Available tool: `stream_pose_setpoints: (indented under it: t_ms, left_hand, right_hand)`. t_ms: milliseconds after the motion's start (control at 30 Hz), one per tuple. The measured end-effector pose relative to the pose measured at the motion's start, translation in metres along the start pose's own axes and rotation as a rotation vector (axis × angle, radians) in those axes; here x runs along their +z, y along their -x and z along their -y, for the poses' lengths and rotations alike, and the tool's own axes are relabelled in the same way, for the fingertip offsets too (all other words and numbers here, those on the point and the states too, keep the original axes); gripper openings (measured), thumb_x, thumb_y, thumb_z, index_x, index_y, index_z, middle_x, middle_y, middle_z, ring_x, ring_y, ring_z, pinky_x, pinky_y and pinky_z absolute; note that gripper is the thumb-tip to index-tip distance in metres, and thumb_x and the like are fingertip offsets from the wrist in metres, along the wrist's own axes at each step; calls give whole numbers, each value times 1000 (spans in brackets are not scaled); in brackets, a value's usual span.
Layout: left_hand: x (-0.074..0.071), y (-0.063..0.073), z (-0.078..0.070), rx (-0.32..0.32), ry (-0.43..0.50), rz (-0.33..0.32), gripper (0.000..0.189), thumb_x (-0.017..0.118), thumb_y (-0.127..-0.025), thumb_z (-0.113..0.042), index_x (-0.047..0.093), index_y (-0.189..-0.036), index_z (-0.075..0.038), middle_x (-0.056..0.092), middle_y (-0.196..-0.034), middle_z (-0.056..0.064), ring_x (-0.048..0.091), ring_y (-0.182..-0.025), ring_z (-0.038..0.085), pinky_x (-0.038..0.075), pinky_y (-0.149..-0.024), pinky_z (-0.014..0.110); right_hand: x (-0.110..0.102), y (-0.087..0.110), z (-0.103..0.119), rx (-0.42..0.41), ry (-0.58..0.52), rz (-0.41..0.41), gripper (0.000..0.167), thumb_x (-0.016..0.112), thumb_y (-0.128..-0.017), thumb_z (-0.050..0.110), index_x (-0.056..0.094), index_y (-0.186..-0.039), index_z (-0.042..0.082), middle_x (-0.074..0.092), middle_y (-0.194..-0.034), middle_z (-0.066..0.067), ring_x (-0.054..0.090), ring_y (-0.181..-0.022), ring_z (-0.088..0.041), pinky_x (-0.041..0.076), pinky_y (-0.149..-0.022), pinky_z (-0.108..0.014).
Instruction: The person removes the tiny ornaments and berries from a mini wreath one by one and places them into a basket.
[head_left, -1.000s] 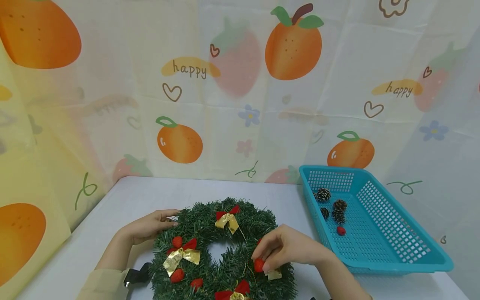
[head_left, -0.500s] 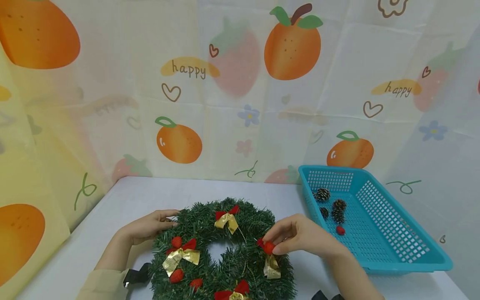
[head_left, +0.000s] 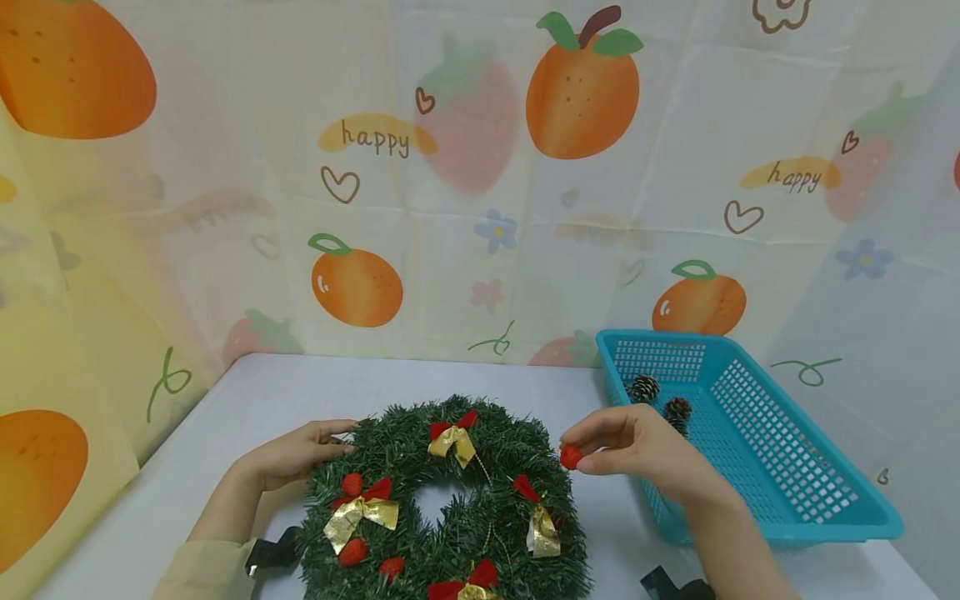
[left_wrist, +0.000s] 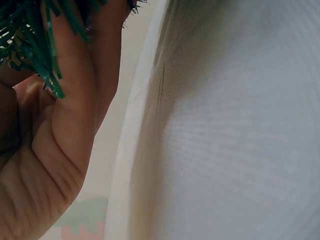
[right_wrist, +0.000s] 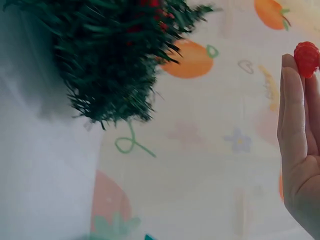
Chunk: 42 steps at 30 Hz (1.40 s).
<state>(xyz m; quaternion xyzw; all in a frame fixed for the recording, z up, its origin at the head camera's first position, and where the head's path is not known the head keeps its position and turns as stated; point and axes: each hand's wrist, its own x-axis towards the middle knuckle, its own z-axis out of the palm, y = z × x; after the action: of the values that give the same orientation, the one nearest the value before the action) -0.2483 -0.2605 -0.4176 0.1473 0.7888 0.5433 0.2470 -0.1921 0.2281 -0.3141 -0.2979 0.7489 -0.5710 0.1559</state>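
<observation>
A green Christmas wreath [head_left: 397, 446] lies on the table, dressed with red-and-gold bows [head_left: 362, 510] and several red raspberries [head_left: 352, 552]. My left hand [head_left: 291, 452] grips its upper left edge; in the left wrist view the fingers [left_wrist: 75, 95] reach in among the green strands, which cover their tips. To the right of the wreath, my right hand [head_left: 641, 450] pinches a red artificial raspberry [head_left: 570, 457] between thumb and fingertips, held up off the greenery. The right wrist view shows that raspberry [right_wrist: 306, 60] at the fingertips, apart from the wreath [right_wrist: 107, 65].
A turquoise plastic basket [head_left: 832, 458] stands right of the wreath, behind my right hand. Pine cones [head_left: 643, 388] lie at its left side. A white cloth covers the table [head_left: 300, 383], and a fruit-print curtain [head_left: 435, 283] hangs along the back.
My right hand has lifted the raspberry off the wreath's right side and carried it up and to the right, uncovering the bow there. The left hand has stayed put.
</observation>
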Motion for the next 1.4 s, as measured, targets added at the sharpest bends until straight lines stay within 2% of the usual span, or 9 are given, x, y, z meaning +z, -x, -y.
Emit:
stream_pose_setpoints:
  t_ms: [367, 600, 833, 967, 1133, 1400]
  left_hand:
    - [2, 1, -2, -1, -6, -1, 71, 51, -104, -26, 15, -157, 4, 23, -152, 44, 20, -47, 6, 30, -47, 18]
    - [0, -1, -6, 10, -32, 9, 71, 50, -104, -27, 14, -157, 4, 28, -150, 44, 16, -47, 7, 28, -48, 20]
    - [2, -1, -8, 16, -20, 14, 70, 50, -104, -25, 14, -156, 5, 28, -150, 44, 15, -48, 8, 27, -48, 21]
    - [2, 0, -7, 18, -20, 13, 70, 50, -104, -25, 14, -156, 6, 28, -150, 44, 16, -47, 8, 27, -48, 20]
    - [1, 1, -5, 7, -23, 8, 70, 49, -105, -25, 13, -157, 5, 28, -150, 44, 16, -47, 7, 28, -48, 20]
    - [2, 2, -4, 14, -20, 17, 71, 49, -104, -26, 13, -156, 6, 28, -150, 44, 17, -47, 7, 29, -48, 20]
  right_hand:
    - [-14, 12, 11, 33, 29, -168, 27, 68, -91, 7, 70, -118, 3, 76, -106, 6, 72, -97, -12, 58, -84, -28]
    - [-22, 15, 10, 7, 11, -202, 26, 65, -94, 5, 69, -119, 3, 76, -106, 7, 73, -97, -11, 58, -84, -26]
    - [-35, 20, 8, 34, 101, -290, 25, 66, -94, 9, 70, -118, 4, 76, -105, 10, 73, -95, -9, 58, -81, -25]
    - [-47, 28, 6, 3, 83, -323, 25, 63, -95, 4, 71, -118, 6, 75, -107, 12, 72, -95, -7, 57, -79, -22]
    - [-61, 37, 4, -17, 55, -353, 27, 59, -96, 1, 71, -119, 10, 74, -111, 14, 69, -99, -3, 54, -84, -17]
    - [-73, 51, 7, 15, 47, -373, 29, 56, -98, 2, 70, -123, 9, 74, -110, 15, 68, -101, -2, 50, -87, -13]
